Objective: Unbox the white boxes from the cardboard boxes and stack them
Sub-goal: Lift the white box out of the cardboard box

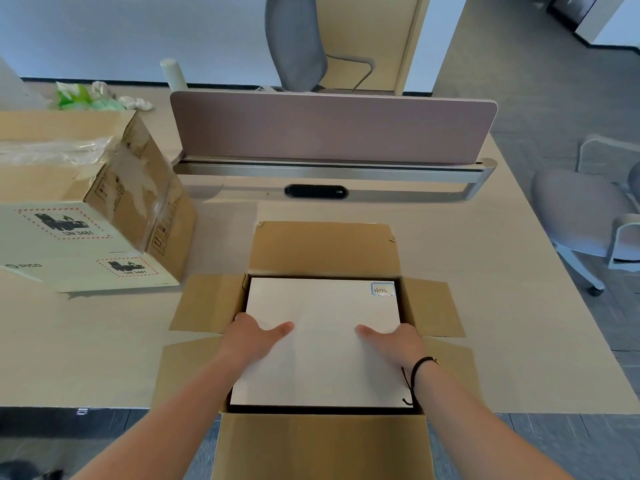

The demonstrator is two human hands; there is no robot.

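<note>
Inside the open cardboard box [323, 445], the stiff white box [322, 341] is gripped at both side edges by left hand [258, 336] and right hand [398, 341]; probably light.

Both hands, left hand [258, 336] and right hand [398, 341], grip the white box [322, 341] inside the open cardboard box [325, 445].

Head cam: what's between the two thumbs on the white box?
Nothing but bare lid of the white box. The left hand and right hand grip its opposite sides, thumbs on top pointing inward, as the head view shows.
</note>
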